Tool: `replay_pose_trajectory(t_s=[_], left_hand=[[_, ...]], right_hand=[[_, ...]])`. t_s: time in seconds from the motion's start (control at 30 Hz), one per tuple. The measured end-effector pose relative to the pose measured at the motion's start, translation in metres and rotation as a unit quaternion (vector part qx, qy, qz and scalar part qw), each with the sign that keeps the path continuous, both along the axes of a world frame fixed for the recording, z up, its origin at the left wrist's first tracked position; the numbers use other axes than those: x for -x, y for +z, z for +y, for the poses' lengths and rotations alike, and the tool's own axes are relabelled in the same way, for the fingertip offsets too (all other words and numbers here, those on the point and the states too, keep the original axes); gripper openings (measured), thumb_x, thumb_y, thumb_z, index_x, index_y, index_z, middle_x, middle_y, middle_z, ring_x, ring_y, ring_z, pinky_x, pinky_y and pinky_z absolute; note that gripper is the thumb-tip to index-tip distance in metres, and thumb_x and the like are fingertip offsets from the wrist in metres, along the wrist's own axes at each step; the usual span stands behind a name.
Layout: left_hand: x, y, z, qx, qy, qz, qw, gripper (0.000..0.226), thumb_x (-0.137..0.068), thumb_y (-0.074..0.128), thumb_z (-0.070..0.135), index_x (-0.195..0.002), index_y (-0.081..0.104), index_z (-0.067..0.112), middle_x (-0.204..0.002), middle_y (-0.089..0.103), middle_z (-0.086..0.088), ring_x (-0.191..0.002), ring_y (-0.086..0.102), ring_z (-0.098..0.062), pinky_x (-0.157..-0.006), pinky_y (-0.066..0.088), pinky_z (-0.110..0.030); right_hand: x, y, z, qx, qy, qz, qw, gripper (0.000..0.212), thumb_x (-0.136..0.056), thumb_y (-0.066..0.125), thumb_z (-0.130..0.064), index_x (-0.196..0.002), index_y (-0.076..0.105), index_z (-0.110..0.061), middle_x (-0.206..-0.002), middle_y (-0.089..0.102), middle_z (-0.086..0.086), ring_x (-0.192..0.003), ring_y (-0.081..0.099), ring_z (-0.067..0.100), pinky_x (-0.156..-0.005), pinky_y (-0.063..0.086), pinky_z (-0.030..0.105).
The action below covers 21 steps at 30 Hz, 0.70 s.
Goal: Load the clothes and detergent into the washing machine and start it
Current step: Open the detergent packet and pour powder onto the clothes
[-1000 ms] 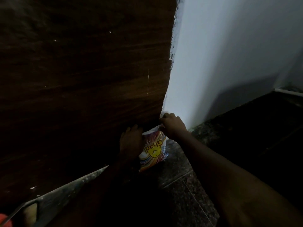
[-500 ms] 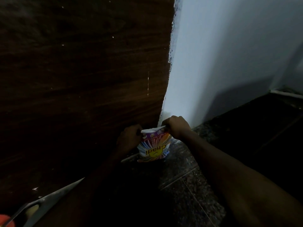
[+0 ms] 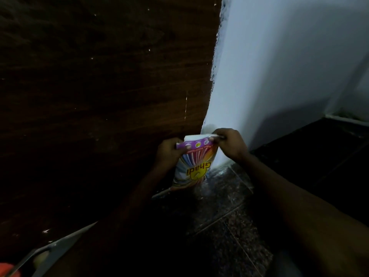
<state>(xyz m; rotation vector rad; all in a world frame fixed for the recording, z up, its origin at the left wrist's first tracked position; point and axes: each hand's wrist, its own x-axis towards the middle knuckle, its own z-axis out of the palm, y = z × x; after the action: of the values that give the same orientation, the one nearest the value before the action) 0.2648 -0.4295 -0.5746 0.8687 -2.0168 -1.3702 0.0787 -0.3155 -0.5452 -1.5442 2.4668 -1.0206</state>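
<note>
A colourful detergent packet (image 3: 194,166) with a purple top band and a yellow logo hangs upright between both hands, in front of the corner where a dark wooden panel meets a pale wall. My left hand (image 3: 168,153) pinches the packet's top left corner. My right hand (image 3: 230,143) pinches the top right corner, where white inner material shows at the top edge. The washing machine and clothes are not in view.
A dark wooden panel (image 3: 99,96) fills the left side. A pale wall (image 3: 279,66) stands on the right. Below lies speckled dark stone floor (image 3: 229,226). A grey metal strip (image 3: 60,246) and a red object (image 3: 8,270) sit at bottom left.
Both hands lifted the packet up from the floor and now hold it by its top corners; the top edge has come into view between them.
</note>
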Motion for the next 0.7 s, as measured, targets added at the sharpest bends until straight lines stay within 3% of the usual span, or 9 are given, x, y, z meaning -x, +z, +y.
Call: replay_pose_trajectory(t_s=[0.07,0.17,0.27,0.37,0.5,0.6,0.7], left_hand=[[0.012,0.02,0.007,-0.008,0.007,0.065,0.998,0.017,-0.082,0.077,0.027,-0.083,0.067,0.012,-0.089,0.073,-0.015,-0.084,0.07,-0.032,-0.078,0.057,-0.043],[0.022,0.043,0.011,-0.009,0.02,0.125,0.992,0.01,-0.083,0.077,0.014,-0.083,0.068,0.01,-0.089,0.074,-0.02,-0.084,0.072,-0.035,-0.078,0.059,-0.049],[0.025,0.061,0.014,-0.024,0.01,0.167,0.986,0.007,-0.083,0.076,0.007,-0.084,0.069,0.011,-0.088,0.074,-0.016,-0.082,0.072,-0.029,-0.078,0.06,-0.045],[0.024,0.071,0.017,-0.045,-0.021,0.197,0.979,0.009,-0.086,0.072,0.003,-0.093,0.07,0.008,-0.087,0.074,-0.008,-0.079,0.073,-0.018,-0.076,0.06,-0.036],[0.022,0.072,0.011,-0.097,-0.02,0.234,0.967,0.033,-0.088,0.068,-0.001,-0.12,0.063,-0.003,-0.103,0.072,-0.015,-0.085,0.071,-0.018,-0.077,0.06,-0.028],[0.018,0.067,0.002,-0.136,-0.012,0.249,0.959,0.021,-0.091,0.065,0.002,-0.111,0.068,-0.003,-0.089,0.076,-0.004,-0.076,0.072,-0.014,-0.071,0.058,-0.027],[0.022,0.056,-0.001,-0.163,0.013,0.261,0.951,0.013,-0.093,0.063,0.007,-0.101,0.069,-0.001,-0.082,0.076,-0.001,-0.075,0.07,-0.013,-0.075,0.057,-0.027]], right_hand=[[0.003,0.009,0.007,0.079,-0.039,-0.066,0.994,0.015,-0.088,0.067,-0.022,-0.079,0.07,-0.011,-0.071,0.068,0.002,-0.066,0.063,0.012,-0.06,0.046,0.021],[-0.003,0.019,0.01,0.186,-0.068,-0.179,0.964,0.015,-0.088,0.068,-0.022,-0.081,0.066,-0.008,-0.072,0.067,-0.003,-0.063,0.062,0.0,-0.057,0.046,0.01],[-0.005,0.023,0.015,0.257,-0.118,-0.315,0.906,0.025,-0.084,0.073,-0.026,-0.098,0.062,-0.008,-0.086,0.069,-0.001,-0.073,0.065,0.003,-0.058,0.049,0.014],[-0.006,0.018,0.019,0.2,-0.084,-0.439,0.872,0.035,-0.087,0.067,-0.036,-0.108,0.065,-0.008,-0.097,0.073,0.007,-0.078,0.07,0.014,-0.064,0.053,0.023],[-0.011,0.023,0.017,0.203,-0.068,-0.434,0.875,0.029,-0.092,0.06,-0.033,-0.086,0.07,-0.008,-0.072,0.074,0.003,-0.063,0.07,0.015,-0.061,0.054,0.025],[-0.017,0.038,0.016,0.237,-0.076,-0.406,0.879,0.028,-0.093,0.061,-0.03,-0.091,0.069,-0.004,-0.066,0.073,-0.002,-0.058,0.069,0.01,-0.054,0.052,0.02],[-0.021,0.049,0.013,0.275,-0.079,-0.384,0.878,0.019,-0.092,0.063,-0.023,-0.087,0.07,-0.006,-0.061,0.071,-0.007,-0.056,0.067,0.005,-0.052,0.05,0.016]])
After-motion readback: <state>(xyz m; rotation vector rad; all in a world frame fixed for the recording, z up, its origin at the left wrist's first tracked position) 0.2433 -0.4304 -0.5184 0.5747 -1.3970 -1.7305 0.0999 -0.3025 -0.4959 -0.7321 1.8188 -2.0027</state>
